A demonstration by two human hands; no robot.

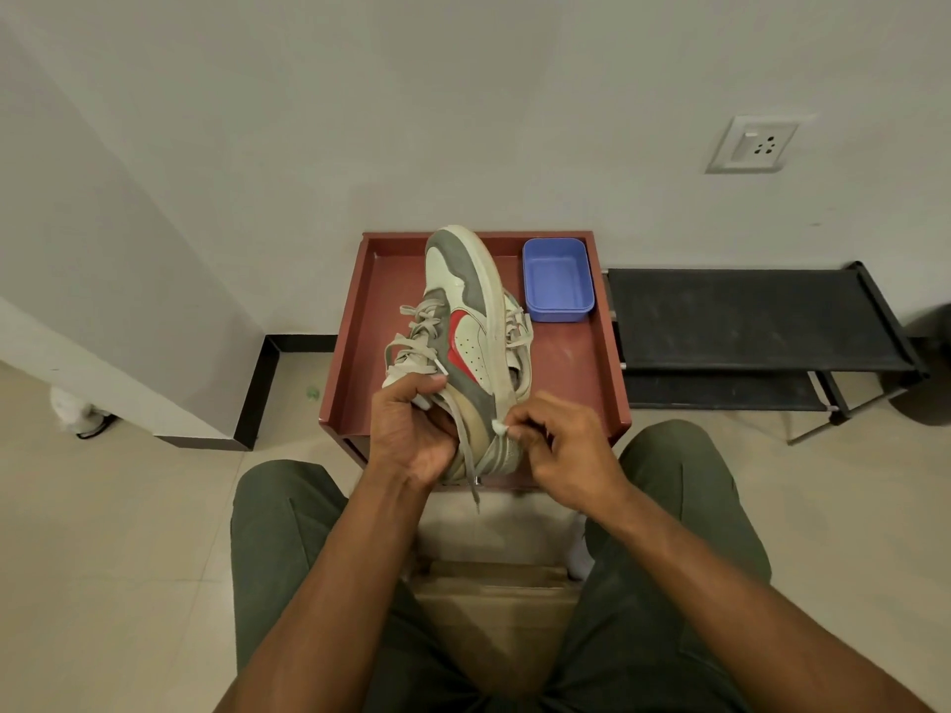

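Here, sneaker (pixel 465 321) heel between the fingers (pixel 406 392).

second sneaker (pixel 518 336) mostly hidden behind held sneaker (pixel 471 301). white wad (pixel 498 427) pinched by right hand (pixel 563 450): too small to identify. left hand (pixel 409 434) fingertips hidden at heel. dark object (pixel 929 375) cut off at right edge.

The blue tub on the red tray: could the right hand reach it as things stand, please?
Probably yes: nothing lies between the right hand and the blue tub, but it pinches a white wad.
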